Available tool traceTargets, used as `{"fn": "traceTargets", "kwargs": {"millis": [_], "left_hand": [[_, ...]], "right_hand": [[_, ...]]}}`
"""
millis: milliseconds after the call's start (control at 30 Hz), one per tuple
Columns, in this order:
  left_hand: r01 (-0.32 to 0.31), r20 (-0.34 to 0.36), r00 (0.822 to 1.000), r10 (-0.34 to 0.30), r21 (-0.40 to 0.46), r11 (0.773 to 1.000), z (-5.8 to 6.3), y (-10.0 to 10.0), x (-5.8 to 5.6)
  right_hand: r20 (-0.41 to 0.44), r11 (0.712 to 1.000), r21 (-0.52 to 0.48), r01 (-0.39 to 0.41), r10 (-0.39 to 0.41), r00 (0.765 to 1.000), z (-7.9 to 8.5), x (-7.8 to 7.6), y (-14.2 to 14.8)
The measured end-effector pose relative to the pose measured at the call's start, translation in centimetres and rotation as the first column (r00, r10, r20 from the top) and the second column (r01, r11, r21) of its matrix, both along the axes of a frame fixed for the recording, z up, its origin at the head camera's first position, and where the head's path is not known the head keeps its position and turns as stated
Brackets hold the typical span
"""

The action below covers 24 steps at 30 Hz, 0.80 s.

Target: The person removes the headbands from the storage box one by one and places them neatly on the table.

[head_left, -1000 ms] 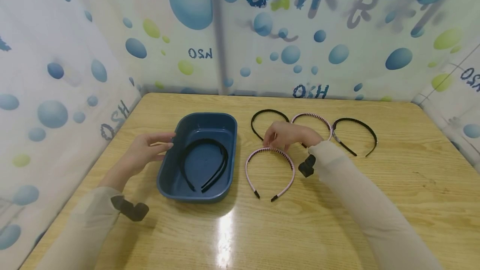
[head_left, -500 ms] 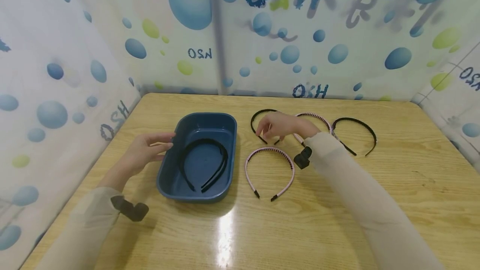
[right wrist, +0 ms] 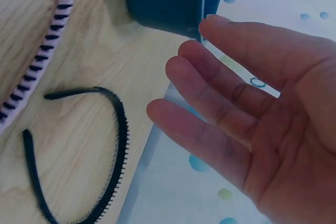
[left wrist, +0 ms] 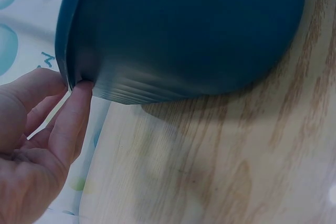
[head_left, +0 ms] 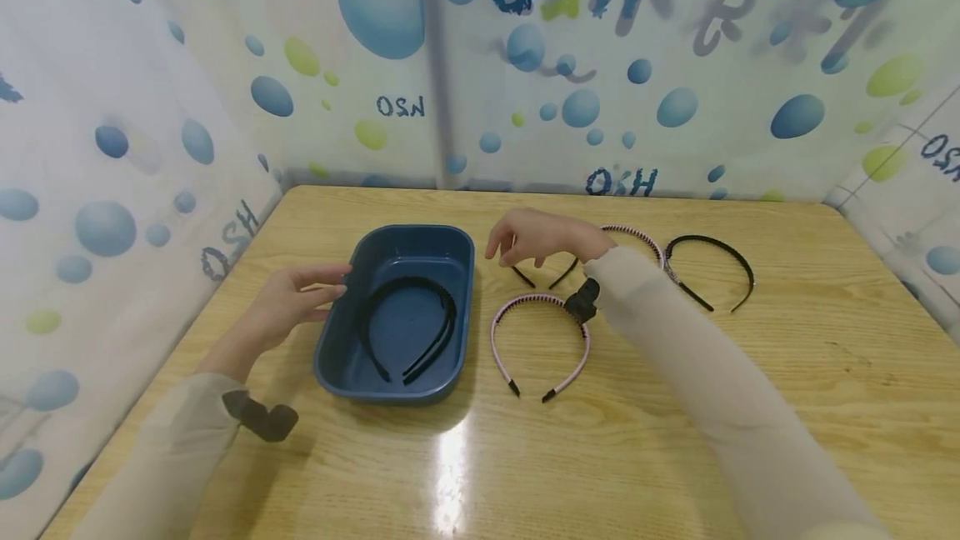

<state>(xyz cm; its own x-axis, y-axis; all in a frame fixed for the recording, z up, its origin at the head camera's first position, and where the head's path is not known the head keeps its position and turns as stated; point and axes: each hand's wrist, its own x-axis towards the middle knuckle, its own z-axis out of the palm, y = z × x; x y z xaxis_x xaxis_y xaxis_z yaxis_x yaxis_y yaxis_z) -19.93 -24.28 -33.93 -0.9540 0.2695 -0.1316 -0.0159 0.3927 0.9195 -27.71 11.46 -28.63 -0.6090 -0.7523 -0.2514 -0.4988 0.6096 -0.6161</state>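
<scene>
My left hand (head_left: 288, 307) pinches the left rim of a blue plastic basin (head_left: 405, 397) between thumb and finger, as the left wrist view shows. Black headbands (head_left: 408, 282) lie inside, overlapping, so their number is hard to tell. My right hand (head_left: 536, 236) hovers just beyond the basin's right side, holding nothing, its fingers loosely extended. Below it a black toothed headband (right wrist: 122, 129) lies on the table, partly hidden in the head view. Nearer to me is a pink headband (head_left: 494, 336) with black teeth, its tips pointing towards me.
Another pink headband (head_left: 637, 233) lies at the back, partly covered by the right forearm. Beside it, further right, is a black headband (head_left: 723, 246) with a shiny ornament. The wooden table (head_left: 810, 357) ends at a bubble-patterned sheet (head_left: 660, 140) behind.
My right hand has moved left and away from me, from above the front pink headband to over the black one at the back. Left hand and basin have stayed put.
</scene>
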Motion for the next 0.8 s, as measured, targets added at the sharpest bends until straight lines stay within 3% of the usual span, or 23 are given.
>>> {"fn": "traceTargets", "kwargs": {"millis": [333,800], "left_hand": [[-0.003,-0.005,1.000,0.003,0.007,1.000,-0.1,0.1,0.0],[-0.003,-0.008,1.000,0.003,0.007,1.000,0.1,0.1,0.1]], "right_hand": [[-0.009,0.999,0.019,-0.039,0.039,0.999,0.9,0.3,-2.4],[-0.015,0.994,0.025,-0.102,0.102,0.995,1.0,0.1,-5.5]]}}
